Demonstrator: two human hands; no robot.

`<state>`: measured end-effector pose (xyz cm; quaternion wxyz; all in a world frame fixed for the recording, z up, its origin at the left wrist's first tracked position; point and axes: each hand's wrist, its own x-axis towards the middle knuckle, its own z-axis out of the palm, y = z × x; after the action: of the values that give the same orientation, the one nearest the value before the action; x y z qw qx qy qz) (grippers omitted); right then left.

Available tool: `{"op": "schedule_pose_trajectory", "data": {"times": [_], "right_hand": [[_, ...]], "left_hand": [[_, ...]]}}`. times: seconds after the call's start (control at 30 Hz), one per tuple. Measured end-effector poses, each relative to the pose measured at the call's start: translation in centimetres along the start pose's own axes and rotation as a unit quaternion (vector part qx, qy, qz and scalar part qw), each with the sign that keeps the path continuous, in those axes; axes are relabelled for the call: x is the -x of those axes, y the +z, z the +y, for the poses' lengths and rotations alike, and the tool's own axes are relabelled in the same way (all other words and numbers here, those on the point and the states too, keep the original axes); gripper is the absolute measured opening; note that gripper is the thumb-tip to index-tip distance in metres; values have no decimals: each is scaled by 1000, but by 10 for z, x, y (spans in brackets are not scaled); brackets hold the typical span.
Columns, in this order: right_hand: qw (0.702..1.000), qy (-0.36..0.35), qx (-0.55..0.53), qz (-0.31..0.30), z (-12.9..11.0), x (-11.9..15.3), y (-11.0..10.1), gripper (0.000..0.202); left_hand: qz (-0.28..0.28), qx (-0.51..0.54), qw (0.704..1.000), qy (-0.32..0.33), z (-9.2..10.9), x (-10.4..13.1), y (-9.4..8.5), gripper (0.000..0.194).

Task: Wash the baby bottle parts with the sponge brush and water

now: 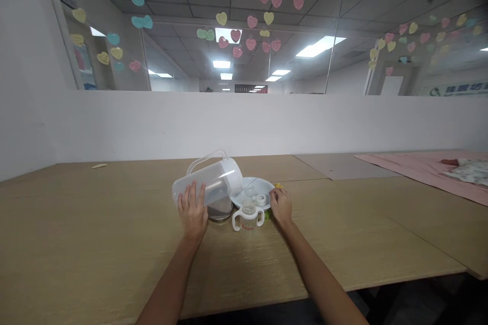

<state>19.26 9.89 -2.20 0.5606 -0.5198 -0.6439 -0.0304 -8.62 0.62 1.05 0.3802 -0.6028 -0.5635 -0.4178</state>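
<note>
My left hand (193, 213) grips the side of a clear plastic pitcher (215, 183). The pitcher is tipped over, its white lid end at the right above a pale plate (249, 186). At the plate's right rim, the fingers of my right hand (281, 205) are closed on the edge. White bottle parts (260, 200) lie in the plate. In front of it stands a clear baby bottle (248, 219) with two white handles and red print, its top uncovered. A round metal-rimmed tin (220, 210) sits under the pitcher, partly hidden.
Something yellow (278, 186) shows behind my right hand, and something green (268, 215) beside the bottle. A pink cloth (419, 167) with a patterned white cloth (470, 171) covers the table's far right. A white wall (190, 122) with windows above bounds the wooden table (95, 228).
</note>
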Motion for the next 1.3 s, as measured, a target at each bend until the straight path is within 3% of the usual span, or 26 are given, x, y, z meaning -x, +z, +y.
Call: {"op": "schedule_pose_trajectory", "data": {"times": [0.4, 0.87, 1.07, 1.3], "right_hand": [[1000, 0, 17, -2, 1, 0, 1, 31], [1000, 14, 9, -13, 1, 0, 0, 29], [1000, 10, 9, -19, 1, 0, 1, 29], [1000, 5, 13, -13, 1, 0, 0, 29]], "left_hand": [[-23, -11, 1000, 5, 3, -1, -5, 58], [1, 32, 999, -22, 0, -1, 2, 58], [33, 57, 996, -57, 1, -6, 0, 78], [47, 139, 988, -44, 0, -6, 4, 95]]}}
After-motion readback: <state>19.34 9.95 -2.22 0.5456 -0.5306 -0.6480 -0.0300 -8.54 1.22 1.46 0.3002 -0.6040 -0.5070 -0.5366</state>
